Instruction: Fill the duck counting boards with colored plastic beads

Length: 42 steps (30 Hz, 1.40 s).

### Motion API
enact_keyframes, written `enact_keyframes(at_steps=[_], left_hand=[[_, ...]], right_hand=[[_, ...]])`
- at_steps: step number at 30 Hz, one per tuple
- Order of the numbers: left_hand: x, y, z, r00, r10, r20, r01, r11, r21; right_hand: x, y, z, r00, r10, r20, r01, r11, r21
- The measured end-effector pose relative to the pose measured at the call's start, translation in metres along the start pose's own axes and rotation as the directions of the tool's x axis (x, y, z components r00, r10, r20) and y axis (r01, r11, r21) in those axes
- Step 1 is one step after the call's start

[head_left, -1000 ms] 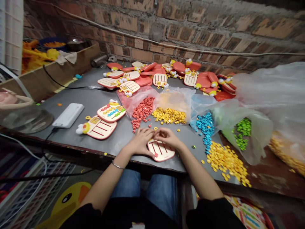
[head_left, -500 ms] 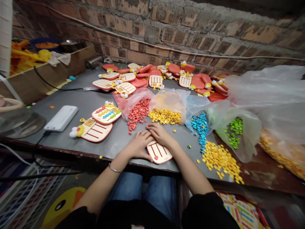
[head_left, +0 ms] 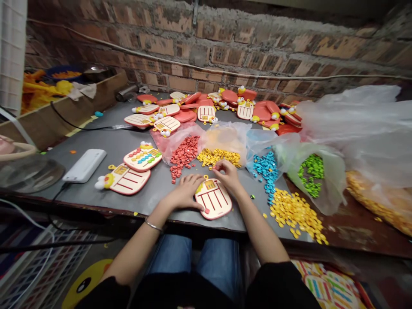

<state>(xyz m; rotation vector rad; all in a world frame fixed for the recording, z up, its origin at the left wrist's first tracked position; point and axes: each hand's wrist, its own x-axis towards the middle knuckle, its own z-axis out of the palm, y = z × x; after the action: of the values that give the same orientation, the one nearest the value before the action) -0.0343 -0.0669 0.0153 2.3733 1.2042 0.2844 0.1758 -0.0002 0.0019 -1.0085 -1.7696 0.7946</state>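
Left hand (head_left: 184, 193) and right hand (head_left: 228, 176) rested at one duck abacus board (head_left: 213, 201) near the tabletop's (head_left: 112, 143) front edge. Left fingers (head_left: 196, 202) lay spread apart on its left side; right fingers (head_left: 219, 167) pinched together just above its top. Five bead piles surrounded them: red beads (head_left: 185, 156), yellow beads (head_left: 219, 157), blue beads (head_left: 265, 168), green beads (head_left: 310, 170), orange-yellow beads (head_left: 295, 216). Two more abacus boards (head_left: 142, 157) and a white power bank (head_left: 84, 166) sat leftward.

- blk top (head_left: 180, 294), short slvs
- blue denim jeans (head_left: 193, 257)
- thin silver bangle (head_left: 153, 225) on L arm
- L hand (head_left: 185, 193) & R hand (head_left: 228, 177) bare
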Motion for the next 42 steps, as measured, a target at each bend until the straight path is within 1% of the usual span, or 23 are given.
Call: enact_keyframes(at_steps=[2,4,5,7,9,11,13,15,17,19,22,25,28,30,34,39,42], left_hand=[[0.009,0.005,-0.013,0.995,-0.059,0.076,0.056,0.998,0.043],[0.023,0.007,-0.026,0.973,-0.163,0.162,0.145,0.982,0.119],[0.032,0.007,-0.033,0.964,-0.192,0.186,0.17,0.977,0.129],[0.049,0.004,-0.043,0.938,-0.245,0.244,0.215,0.966,0.143],[0.067,-0.001,-0.049,0.899,-0.287,0.33,0.248,0.956,0.156],[0.082,-0.006,-0.052,0.85,-0.306,0.428,0.265,0.952,0.154],[0.094,-0.01,-0.052,0.805,-0.307,0.508,0.271,0.951,0.147],[0.102,-0.012,-0.052,0.773,-0.3,0.559,0.268,0.953,0.142],[0.104,-0.013,-0.051,0.762,-0.288,0.581,0.256,0.957,0.138],[0.101,-0.014,-0.051,0.777,-0.264,0.571,0.23,0.964,0.133],[0.088,-0.017,-0.051,0.847,-0.205,0.491,0.163,0.978,0.128],[0.072,-0.021,-0.048,0.915,-0.155,0.373,0.109,0.984,0.143],[0.06,-0.023,-0.043,0.952,-0.14,0.273,0.093,0.98,0.178],[0.055,-0.024,-0.039,0.965,-0.129,0.226,0.083,0.976,0.204],[0.049,-0.025,-0.032,0.98,-0.097,0.176,0.055,0.971,0.232],[0.047,-0.029,-0.028,0.985,-0.073,0.154,0.037,0.974,0.225],[0.048,-0.032,-0.025,0.986,-0.07,0.15,0.035,0.974,0.225]], right_hand=[[0.001,0.001,-0.007,0.997,0.068,0.021,-0.069,0.996,0.051],[0.001,-0.001,-0.015,0.991,0.108,0.082,-0.116,0.989,0.095],[0.002,-0.003,-0.019,0.986,0.116,0.123,-0.128,0.987,0.098],[0.002,-0.007,-0.026,0.969,0.127,0.214,-0.142,0.988,0.057],[0.001,-0.012,-0.032,0.937,0.144,0.318,-0.146,0.989,-0.018],[-0.001,-0.016,-0.035,0.895,0.162,0.416,-0.131,0.986,-0.102],[-0.002,-0.016,-0.035,0.865,0.172,0.472,-0.101,0.98,-0.173],[-0.003,-0.014,-0.032,0.859,0.168,0.483,-0.066,0.973,-0.22],[-0.003,-0.01,-0.029,0.867,0.148,0.476,-0.025,0.967,-0.254],[-0.003,-0.006,-0.029,0.873,0.124,0.472,0.013,0.961,-0.276],[-0.003,-0.006,-0.032,0.857,0.12,0.5,0.023,0.962,-0.271],[-0.003,-0.011,-0.038,0.809,0.121,0.575,0.033,0.968,-0.249],[-0.004,-0.016,-0.041,0.746,0.117,0.656,0.043,0.974,-0.223],[-0.005,-0.018,-0.041,0.723,0.126,0.679,0.017,0.98,-0.199],[-0.006,-0.018,-0.04,0.707,0.146,0.692,-0.04,0.985,-0.166],[-0.005,-0.022,-0.042,0.605,0.188,0.774,-0.14,0.982,-0.128],[-0.006,-0.026,-0.032,0.587,0.207,0.783,-0.205,0.973,-0.103]])
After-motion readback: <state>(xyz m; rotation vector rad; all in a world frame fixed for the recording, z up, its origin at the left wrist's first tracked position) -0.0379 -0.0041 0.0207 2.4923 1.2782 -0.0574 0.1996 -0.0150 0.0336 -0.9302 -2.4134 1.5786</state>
